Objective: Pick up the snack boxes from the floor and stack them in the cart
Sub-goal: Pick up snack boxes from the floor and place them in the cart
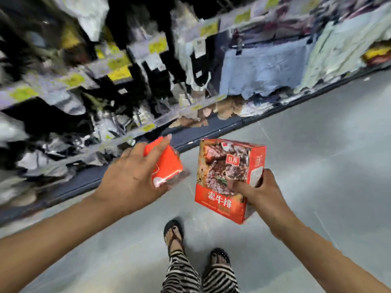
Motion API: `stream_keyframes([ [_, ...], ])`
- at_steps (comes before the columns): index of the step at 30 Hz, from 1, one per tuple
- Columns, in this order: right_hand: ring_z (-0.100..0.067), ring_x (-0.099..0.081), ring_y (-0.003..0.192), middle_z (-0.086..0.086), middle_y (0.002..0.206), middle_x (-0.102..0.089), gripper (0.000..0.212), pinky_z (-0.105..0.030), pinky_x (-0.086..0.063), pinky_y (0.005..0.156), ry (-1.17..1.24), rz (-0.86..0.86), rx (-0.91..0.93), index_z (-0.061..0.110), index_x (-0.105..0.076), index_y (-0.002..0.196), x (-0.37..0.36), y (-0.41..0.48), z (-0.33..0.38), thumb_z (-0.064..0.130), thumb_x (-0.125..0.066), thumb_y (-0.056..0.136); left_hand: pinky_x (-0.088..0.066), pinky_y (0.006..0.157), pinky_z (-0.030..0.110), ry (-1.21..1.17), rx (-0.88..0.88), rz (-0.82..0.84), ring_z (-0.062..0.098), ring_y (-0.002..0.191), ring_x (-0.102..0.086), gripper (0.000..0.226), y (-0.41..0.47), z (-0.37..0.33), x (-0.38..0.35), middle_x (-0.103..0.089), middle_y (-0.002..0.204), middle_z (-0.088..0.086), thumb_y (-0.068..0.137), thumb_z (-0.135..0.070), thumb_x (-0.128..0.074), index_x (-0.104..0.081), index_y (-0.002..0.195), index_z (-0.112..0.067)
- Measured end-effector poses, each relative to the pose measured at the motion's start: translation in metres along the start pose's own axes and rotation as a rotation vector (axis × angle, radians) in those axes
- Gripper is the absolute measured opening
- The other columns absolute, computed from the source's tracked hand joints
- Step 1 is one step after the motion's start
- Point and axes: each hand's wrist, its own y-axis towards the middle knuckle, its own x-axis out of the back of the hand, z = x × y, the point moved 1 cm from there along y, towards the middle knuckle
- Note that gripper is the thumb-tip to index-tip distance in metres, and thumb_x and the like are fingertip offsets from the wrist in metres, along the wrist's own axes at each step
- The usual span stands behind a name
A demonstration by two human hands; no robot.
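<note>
**A:** Fig. 1, head view. Which hand on which box?

**B:** Left hand (131,178): wrapped over a glossy red-orange cardboard box (167,166), fingers curled round its far end, much of the box hidden beneath the palm. Right hand (260,191): clamped on the lower right corner of a red cardboard snack box with a grilled-steak photograph (224,178), thumb pressed on the printed front, remaining fingers behind. Both boxes up off the grey floor (317,155), between the two hands, near each other but apart.

**A:** Cart?

**B:** Not in view. Beyond the left hand, only blurred store shelving (127,81) with yellow price tags (119,74). Below both hands, two sandalled feet (175,235) and striped trouser legs (220,278).

**A:** Step in hand, and good practice for it?

**B:** Judged as carrying, with placing not yet begun. Turn toward the cart before lowering. Set one box down on a broad face, then square the other on top, edges aligned. Shift the right grip from the corner toward the middle, against tipping. Release only after flat, full contact.

**A:** Legible writing?

**B:** On the photograph box, white characters 素牛排 across the lower red band, just left of the right thumb. Above the thumb, a small red badge: first character 红, second unclear. Fine print under the title too blurred to read. Nothing readable on the left-hand box or the shelf tags.
</note>
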Motion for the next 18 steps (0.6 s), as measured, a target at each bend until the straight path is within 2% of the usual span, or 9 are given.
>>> stream_keyframes([
  [2,-0.003,-0.067,0.082,0.012,0.097,-0.068,0.071,-0.024,-0.049,0.065,-0.061,0.078,0.015,0.026,-0.049,0.11,-0.026,-0.036,0.041,0.045,-0.078,0.048,-0.051,0.084,0.046,-0.019,0.064,-0.041,0.033,0.112,-0.054,0.1,-0.048,0.026,0.044,-0.045,0.127,0.004,0.056,-0.081,-0.033,-0.004,0.145,-0.047],
  [5,-0.001,-0.066,0.076,0.01,0.096,-0.066,0.066,-0.021,-0.046,0.061,-0.135,0.216,0.051,0.023,-0.049,0.109,-0.074,-0.084,0.089,0.041,-0.077,0.052,-0.053,0.077,0.045,-0.05,0.178,-0.114,0.035,0.104,-0.059,0.098,-0.126,0.068,0.098,-0.051,0.124,0.006,0.055,-0.078,-0.039,-0.013,0.144,-0.044],
  [7,0.001,-0.067,0.073,0.009,0.095,-0.067,0.059,-0.022,-0.047,0.062,-0.182,0.328,0.056,0.021,-0.051,0.107,-0.115,-0.111,0.11,0.034,-0.084,0.061,-0.052,0.079,0.042,-0.111,0.287,-0.145,0.034,0.103,-0.059,0.101,-0.182,0.098,0.127,-0.051,0.122,0.005,0.053,-0.079,-0.042,-0.014,0.144,-0.044],
  [9,0.0,-0.069,0.075,0.006,0.095,-0.07,0.05,-0.027,-0.051,0.067,-0.237,0.436,0.069,0.02,-0.053,0.107,-0.162,-0.137,0.126,0.025,-0.084,0.068,-0.05,0.08,0.037,-0.174,0.401,-0.168,0.03,0.105,-0.057,0.102,-0.239,0.131,0.148,-0.049,0.12,-0.002,0.056,-0.073,-0.056,-0.012,0.145,-0.047],
  [12,-0.015,-0.072,0.088,0.002,0.101,-0.075,0.047,-0.038,-0.056,0.08,-0.321,0.599,0.074,0.021,-0.059,0.109,-0.244,-0.176,0.141,0.025,-0.081,0.067,-0.045,0.075,0.032,-0.234,0.586,-0.224,0.023,0.102,-0.055,0.107,-0.328,0.182,0.163,-0.044,0.113,-0.01,0.061,-0.058,-0.073,-0.005,0.144,-0.052],
  [16,-0.021,-0.072,0.09,0.003,0.097,-0.076,0.046,-0.045,-0.055,0.087,-0.402,0.81,0.075,0.022,-0.061,0.104,-0.366,-0.238,0.144,0.028,-0.074,0.061,-0.044,0.079,0.031,-0.293,0.823,-0.297,0.02,0.106,-0.052,0.107,-0.443,0.251,0.165,-0.046,0.117,-0.007,0.062,-0.06,-0.07,0.002,0.142,-0.054],
  [18,-0.022,-0.072,0.09,0.001,0.096,-0.076,0.048,-0.043,-0.056,0.086,-0.443,0.922,0.077,0.02,-0.063,0.103,-0.429,-0.272,0.14,0.03,-0.075,0.058,-0.047,0.081,0.033,-0.266,0.897,-0.332,0.022,0.106,-0.053,0.105,-0.499,0.281,0.163,-0.049,0.116,-0.004,0.059,-0.066,-0.06,0.0,0.144,-0.05],
])
